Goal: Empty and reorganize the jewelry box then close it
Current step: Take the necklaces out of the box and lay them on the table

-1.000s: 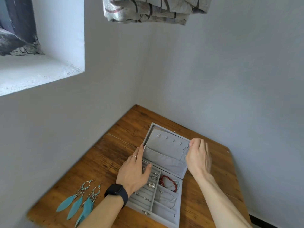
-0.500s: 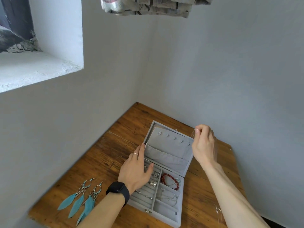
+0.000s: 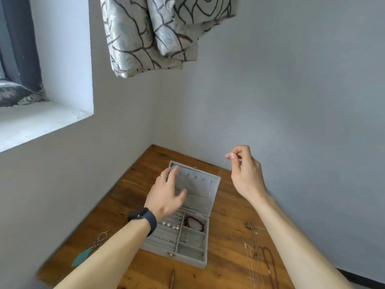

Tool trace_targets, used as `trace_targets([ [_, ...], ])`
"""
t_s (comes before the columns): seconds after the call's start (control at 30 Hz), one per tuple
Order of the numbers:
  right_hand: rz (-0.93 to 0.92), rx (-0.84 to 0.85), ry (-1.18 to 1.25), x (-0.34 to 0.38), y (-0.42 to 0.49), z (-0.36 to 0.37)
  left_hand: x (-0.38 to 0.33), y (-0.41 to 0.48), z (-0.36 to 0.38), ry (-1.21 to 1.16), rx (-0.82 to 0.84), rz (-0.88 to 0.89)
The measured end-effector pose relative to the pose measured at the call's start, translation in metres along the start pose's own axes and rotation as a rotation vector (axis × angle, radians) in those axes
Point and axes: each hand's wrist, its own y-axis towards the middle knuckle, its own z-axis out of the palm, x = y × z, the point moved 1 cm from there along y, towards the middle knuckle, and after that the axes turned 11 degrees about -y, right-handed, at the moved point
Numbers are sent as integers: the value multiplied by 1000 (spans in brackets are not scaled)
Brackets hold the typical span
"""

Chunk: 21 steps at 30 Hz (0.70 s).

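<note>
A grey velvet jewelry box (image 3: 193, 253) lies open on the wooden table (image 3: 137, 184), its lid (image 3: 200, 184) standing up at the back. My right hand (image 3: 244, 174) is raised right of the lid and pinches a thin silver necklace (image 3: 221, 170) that trails down towards the lid's pocket. My left hand (image 3: 166, 192), with a ring and a dark watch, has its fingers spread against the lid's left side. The tray holds small earrings (image 3: 174, 224) and a red bracelet (image 3: 194, 223).
Several thin chains and a dark red necklace (image 3: 268, 261) lie on the table to the right. Teal feather earrings (image 3: 87, 252) lie at the left edge. Walls close in behind and left, with a window sill (image 3: 41, 126) and a hanging patterned curtain (image 3: 164, 32) above.
My right hand has risen up and to the right, drawing the thin necklace out of the lid. My left hand has moved up from the tray onto the lid.
</note>
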Motion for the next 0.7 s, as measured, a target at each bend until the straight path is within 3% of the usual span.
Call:
trace_targets([
  [0.3,12,29,112,39,-57,-56,-127,-18,-42,-172,129,259],
  [0.7,147,191,367,58,-143,-79,-137,-87,-37,-236,324,274],
])
